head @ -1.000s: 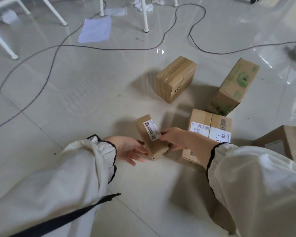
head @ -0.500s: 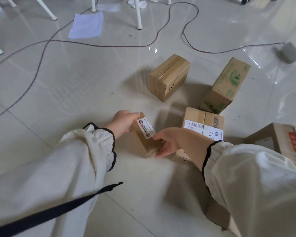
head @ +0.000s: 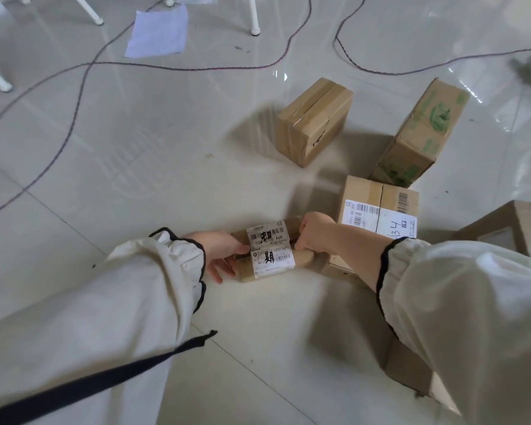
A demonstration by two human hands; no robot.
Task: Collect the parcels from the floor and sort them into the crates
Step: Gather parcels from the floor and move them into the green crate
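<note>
While L hand [head: 224, 250] grips the parcel [head: 270, 251] at its 9 o'clock end & R hand [head: 314, 230] its 3 o'clock end, low by the floor [head: 135, 185], an end-only hold may slip; parcel could drop.

A glossy pale grey tiled floor [head: 111, 154] with thin dark joints fills the view; bright light reflects on it at the upper right. A thin dark cable [head: 196, 69] lies on it in long loops. Slim white metal furniture legs [head: 253, 13] stand at the top, with a flat pale lilac paper sheet [head: 158, 32] between them.
</note>
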